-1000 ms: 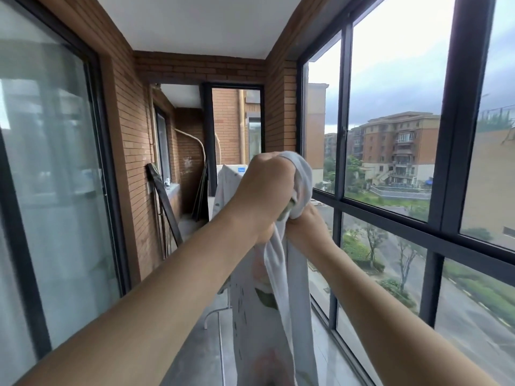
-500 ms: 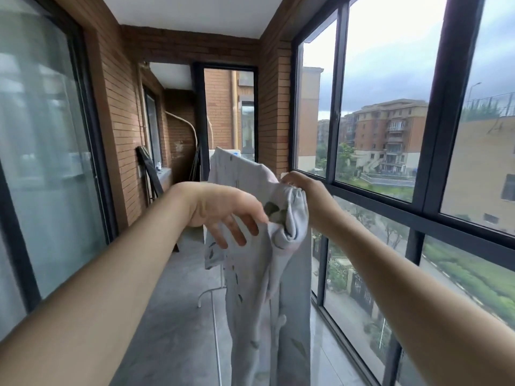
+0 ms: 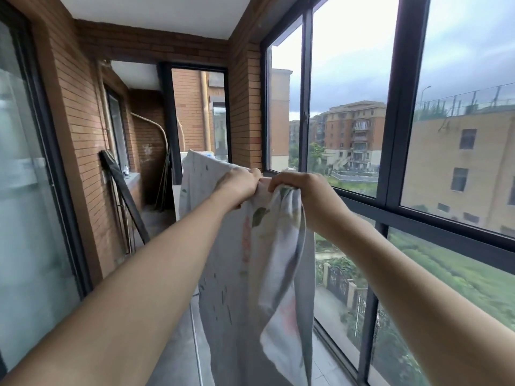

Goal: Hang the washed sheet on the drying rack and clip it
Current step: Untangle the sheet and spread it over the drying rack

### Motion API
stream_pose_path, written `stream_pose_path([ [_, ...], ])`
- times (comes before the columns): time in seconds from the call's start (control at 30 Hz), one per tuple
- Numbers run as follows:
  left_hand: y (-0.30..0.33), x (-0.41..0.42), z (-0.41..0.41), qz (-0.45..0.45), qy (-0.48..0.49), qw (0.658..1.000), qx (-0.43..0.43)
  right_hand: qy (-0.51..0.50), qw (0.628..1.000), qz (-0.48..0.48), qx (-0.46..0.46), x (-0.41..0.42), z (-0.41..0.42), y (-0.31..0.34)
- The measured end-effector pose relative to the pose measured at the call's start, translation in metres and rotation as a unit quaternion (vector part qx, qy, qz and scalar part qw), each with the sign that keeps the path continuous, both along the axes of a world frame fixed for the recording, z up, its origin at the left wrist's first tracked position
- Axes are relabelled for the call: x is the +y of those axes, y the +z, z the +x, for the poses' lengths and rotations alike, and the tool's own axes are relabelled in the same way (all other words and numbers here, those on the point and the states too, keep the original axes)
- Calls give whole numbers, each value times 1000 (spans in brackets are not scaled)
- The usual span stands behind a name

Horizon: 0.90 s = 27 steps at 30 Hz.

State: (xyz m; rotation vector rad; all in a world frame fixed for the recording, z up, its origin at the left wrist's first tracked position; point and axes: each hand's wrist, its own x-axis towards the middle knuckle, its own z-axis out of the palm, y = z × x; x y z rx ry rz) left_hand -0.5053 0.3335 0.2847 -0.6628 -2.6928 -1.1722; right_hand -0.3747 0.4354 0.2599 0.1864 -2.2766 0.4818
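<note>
My fingers (image 3: 255, 174) pinch the top edge of the sheet (image 3: 259, 260), left hand (image 3: 237, 188) and right hand (image 3: 301, 190) close together at chest height; it hangs limp between my arms, soft and probably damp-heavy, so I'd grip along the hem, hands wider, before draping it over the rack

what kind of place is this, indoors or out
Most likely an enclosed balcony of an upper-floor flat: a narrow brick wall on one side, tall dark-framed windows on the other looking down on apartment blocks, and both hands holding up a printed sheet.
</note>
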Motion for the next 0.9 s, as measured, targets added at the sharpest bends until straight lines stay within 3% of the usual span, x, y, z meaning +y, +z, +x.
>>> stream_pose_path([
  [0.23, -1, 0, -17, 1, 18, 999, 27, 8, 1000, 1, 9, -7, 50, -2],
  [0.3, -3, -2, -19, -11, 40, 999, 32, -1, 999, -24, -33, -4, 62, -9],
  [0.37, -11, 0, -19, -63, 91, 987, 119, -72, 987, -76, -123, 3, 71, -22],
  [0.43, -24, 5, -15, -97, 107, 952, 271, -148, 959, -77, -228, 17, 78, -41],
  [0.5, -35, 7, -13, -111, 32, 917, 382, -146, 939, -93, -297, 27, 77, -59],
  [0.6, -55, 14, -8, -144, -144, 854, 479, -124, 920, -184, -324, 40, 77, -90],
  [0.67, -68, 15, -2, -153, -212, 817, 514, -111, 922, -249, -277, 43, 77, -106],
  [0.77, -78, 14, 4, -144, -272, 783, 540, -62, 913, -400, -54, 41, 76, -117],
  [0.9, -90, 19, 6, -89, -297, 783, 540, 9, 826, -538, 168, 31, 73, -133],
])
